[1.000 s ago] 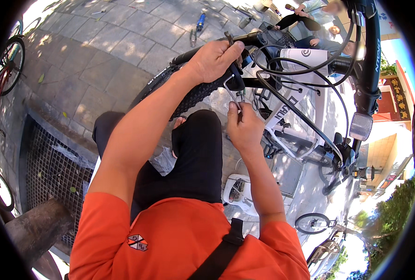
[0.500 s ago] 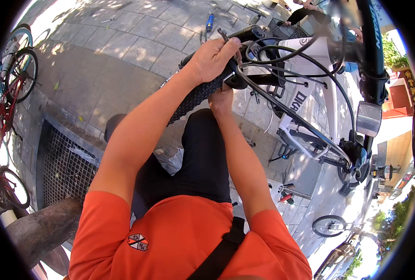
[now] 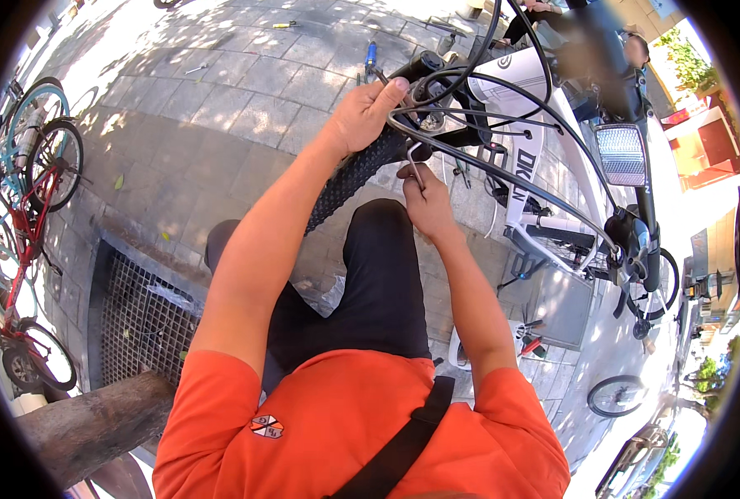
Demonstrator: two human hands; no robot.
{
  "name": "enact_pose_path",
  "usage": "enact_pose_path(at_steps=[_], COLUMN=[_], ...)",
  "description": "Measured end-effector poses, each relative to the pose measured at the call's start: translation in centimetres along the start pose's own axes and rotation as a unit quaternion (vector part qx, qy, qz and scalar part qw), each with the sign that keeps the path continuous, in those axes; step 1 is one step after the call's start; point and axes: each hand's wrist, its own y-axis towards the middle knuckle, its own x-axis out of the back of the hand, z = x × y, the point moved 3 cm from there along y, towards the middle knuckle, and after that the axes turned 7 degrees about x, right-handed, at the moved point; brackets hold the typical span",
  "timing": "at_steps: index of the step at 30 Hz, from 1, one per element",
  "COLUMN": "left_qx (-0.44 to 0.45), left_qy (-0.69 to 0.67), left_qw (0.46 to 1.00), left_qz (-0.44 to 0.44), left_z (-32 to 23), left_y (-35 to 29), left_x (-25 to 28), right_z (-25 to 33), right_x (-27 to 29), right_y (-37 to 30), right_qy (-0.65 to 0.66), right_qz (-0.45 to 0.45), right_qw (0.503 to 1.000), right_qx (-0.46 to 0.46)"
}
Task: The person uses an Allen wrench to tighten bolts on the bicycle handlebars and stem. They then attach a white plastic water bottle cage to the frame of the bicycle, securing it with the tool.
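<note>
A white bicycle point(image 3: 549, 137) with black cables stands tilted in front of me, its knobby front tire point(image 3: 349, 183) close to my knees. My left hand point(image 3: 361, 116) is closed at the top of the front fork, thumb uppermost. A thin dark piece sticks out past its fingers, but what they grip is hidden. Below the fork, my right hand point(image 3: 426, 200) pinches a bent metal hex key point(image 3: 415, 164). The key's upper end reaches up to a dark part beside the tire; I cannot tell whether it is seated there.
Black cables point(image 3: 503, 129) loop across the frame by my hands. A blue-handled tool point(image 3: 371, 56) lies on the paving ahead, and a red-handled tool point(image 3: 532, 345) lies right. Parked bicycles point(image 3: 37, 200) and a metal grate point(image 3: 141, 312) are left. A tree trunk point(image 3: 95, 424) stands nearby.
My right hand has come out from beneath the fork, lower and to the right, and the hex key now shows in it. The left hand stays at the fork top. The whole view has shifted.
</note>
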Motion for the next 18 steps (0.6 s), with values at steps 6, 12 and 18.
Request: enact_pose_path(at_steps=[6,12,18], left_qx=[-0.015,0.009,-0.028], left_qy=[-0.012,0.034,0.013], left_qw=[1.0,0.999,0.999], left_qz=[-0.025,-0.019,-0.017], left_z=[0.0,-1.1,-1.1], left_y=[0.2,-0.2,0.0], left_x=[-0.3,-0.1,-0.1], right_z=[9.1,14.3,15.9], right_x=[4.7,6.6,6.9], right_y=[-2.6,-1.6,-0.3], right_qy=[-0.054,-0.39,-0.441], right_qz=[-0.021,0.011,0.042], right_qw=[0.998,0.903,0.871], right_qx=[0.005,0.181,0.212])
